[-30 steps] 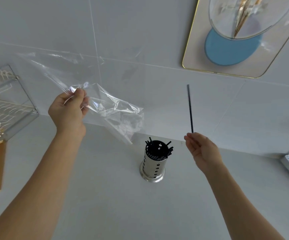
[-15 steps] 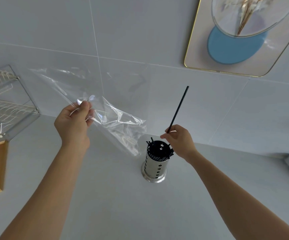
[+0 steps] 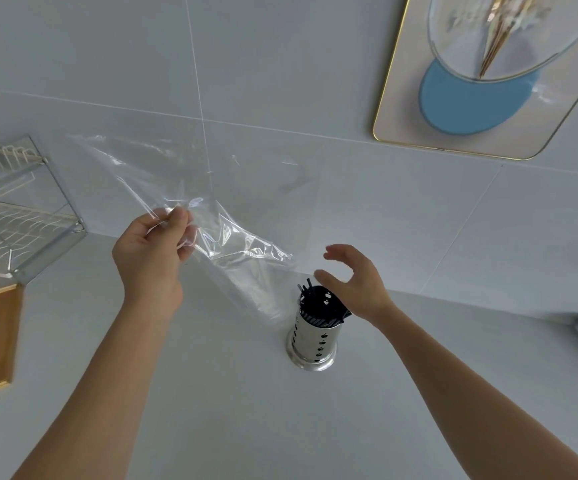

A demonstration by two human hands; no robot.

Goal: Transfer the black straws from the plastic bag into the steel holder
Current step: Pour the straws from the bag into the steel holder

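Hands: left hand (image 3: pixel 152 258) pinches plastic bag (image 3: pixel 232 237), right hand (image 3: pixel 356 285) above black straws (image 3: pixel 318 303)

Black straws (image 3: pixel 318 301) fill a shiny silver holder (image 3: pixel 311 341) dotted with dark holes, beside a clear bag (image 3: pixel 232 237) on a pale grey tabletop (image 3: pixel 246 410).

Black straws (image 3: pixel 318 303) in steel holder (image 3: pixel 313 341)

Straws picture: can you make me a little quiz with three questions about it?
1. True or false: the plastic bag has black straws in it.
2. Which hand pinches the bag? A) left hand B) right hand
3. Fill in: the black straws stand in the steel ____.

Key: 1 false, it looks empty. 2 A; the right hand hovers open over the straws. 3 holder.
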